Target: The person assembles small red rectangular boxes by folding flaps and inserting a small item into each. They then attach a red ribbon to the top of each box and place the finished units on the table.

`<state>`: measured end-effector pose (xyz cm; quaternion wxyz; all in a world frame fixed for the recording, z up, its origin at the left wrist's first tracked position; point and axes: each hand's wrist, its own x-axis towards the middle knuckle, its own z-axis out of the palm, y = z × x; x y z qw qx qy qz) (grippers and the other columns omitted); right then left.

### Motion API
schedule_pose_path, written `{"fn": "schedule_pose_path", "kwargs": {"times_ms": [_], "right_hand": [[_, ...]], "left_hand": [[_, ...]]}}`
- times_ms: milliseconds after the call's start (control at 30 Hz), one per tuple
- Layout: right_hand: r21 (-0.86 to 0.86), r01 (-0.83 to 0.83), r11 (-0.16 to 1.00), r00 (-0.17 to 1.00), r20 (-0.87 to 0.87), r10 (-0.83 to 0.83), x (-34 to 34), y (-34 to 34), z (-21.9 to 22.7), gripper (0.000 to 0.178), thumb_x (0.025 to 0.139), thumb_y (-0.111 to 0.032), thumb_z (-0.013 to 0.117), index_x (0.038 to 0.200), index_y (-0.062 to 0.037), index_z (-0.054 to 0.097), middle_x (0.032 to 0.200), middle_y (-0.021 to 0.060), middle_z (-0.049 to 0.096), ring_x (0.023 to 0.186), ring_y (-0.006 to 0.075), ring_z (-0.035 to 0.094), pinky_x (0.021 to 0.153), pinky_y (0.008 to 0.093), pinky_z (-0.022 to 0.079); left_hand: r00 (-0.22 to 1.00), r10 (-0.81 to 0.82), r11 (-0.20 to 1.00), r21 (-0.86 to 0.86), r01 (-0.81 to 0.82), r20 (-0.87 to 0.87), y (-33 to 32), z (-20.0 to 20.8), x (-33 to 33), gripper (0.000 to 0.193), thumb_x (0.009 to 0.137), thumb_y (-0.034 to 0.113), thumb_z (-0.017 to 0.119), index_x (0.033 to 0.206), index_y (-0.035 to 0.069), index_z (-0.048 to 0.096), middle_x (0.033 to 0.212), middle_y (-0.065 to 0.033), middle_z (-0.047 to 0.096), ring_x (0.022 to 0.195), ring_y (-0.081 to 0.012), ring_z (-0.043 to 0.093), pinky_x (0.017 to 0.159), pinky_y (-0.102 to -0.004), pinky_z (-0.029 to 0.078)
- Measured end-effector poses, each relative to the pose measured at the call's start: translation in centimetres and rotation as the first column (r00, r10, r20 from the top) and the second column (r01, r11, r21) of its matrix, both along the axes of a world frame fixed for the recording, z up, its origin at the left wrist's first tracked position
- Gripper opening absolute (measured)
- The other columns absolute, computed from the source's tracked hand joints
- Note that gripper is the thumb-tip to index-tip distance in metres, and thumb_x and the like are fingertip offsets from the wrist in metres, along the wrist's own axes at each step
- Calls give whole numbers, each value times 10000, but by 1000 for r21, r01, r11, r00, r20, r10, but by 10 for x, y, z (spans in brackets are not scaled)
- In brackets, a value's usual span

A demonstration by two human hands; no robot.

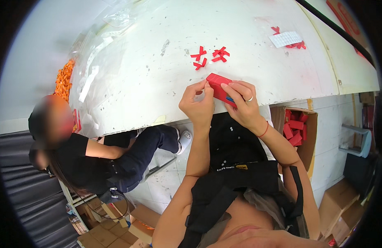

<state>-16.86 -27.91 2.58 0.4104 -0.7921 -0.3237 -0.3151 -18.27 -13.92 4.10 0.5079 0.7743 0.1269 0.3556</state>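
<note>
Over the table's near edge, my right hand [242, 101] grips a small red box [218, 84] with a blue patch at its near end. The fingers lie across its top and side, and a ring and a thin red cord show on this hand. At the box's left edge, my left hand [199, 100] is closed in a pinch, its fingertips touching the corner. Whatever is between those fingertips is too small to make out. Just beyond the box lie several red ribbon bows [220, 54] on the white table [158, 82].
At the table's right, a sheet of small white dots [285, 39] lies over more red bows. A cardboard carton [308, 136] of red boxes stands below on my right. On my left sits another person [75, 159], near orange pieces [64, 80] and clear plastic bags [104, 41].
</note>
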Motion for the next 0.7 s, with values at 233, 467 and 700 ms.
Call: {"fn": "schedule_pose_path", "kwargs": {"times_ms": [233, 467, 700], "right_hand": [[8, -3, 1000, 1000, -15, 4, 0, 0, 1, 668, 602, 89, 757, 1238, -78, 634, 1177, 71, 548, 1071, 288, 569, 869, 353, 533], [-2, -8, 1000, 1000, -1, 8, 0, -1, 2, 644, 625, 77, 749, 1240, -73, 632, 1171, 70, 552, 1071, 284, 571, 866, 357, 533], [-24, -10, 1000, 999, 45, 11, 2, -2, -4, 606, 650, 59, 739, 1234, -66, 632, 1152, 75, 565, 1047, 286, 573, 856, 357, 525]], "left_hand": [[997, -58, 991, -121, 52, -50, 3, 8, -5, 91, 838, 48, 715, 894, -24, 721, 848, -95, 728, 755, -130, 662, 723, -272, 527], [990, -127, 979, -169, 114, -68, 6, 14, -4, 100, 862, 67, 710, 895, -22, 680, 835, -91, 715, 771, -131, 672, 738, -259, 529], [976, -76, 993, 76, 94, -204, 4, 25, -3, 82, 847, 40, 697, 851, -30, 653, 820, -82, 706, 735, -129, 669, 729, -260, 534]]}}
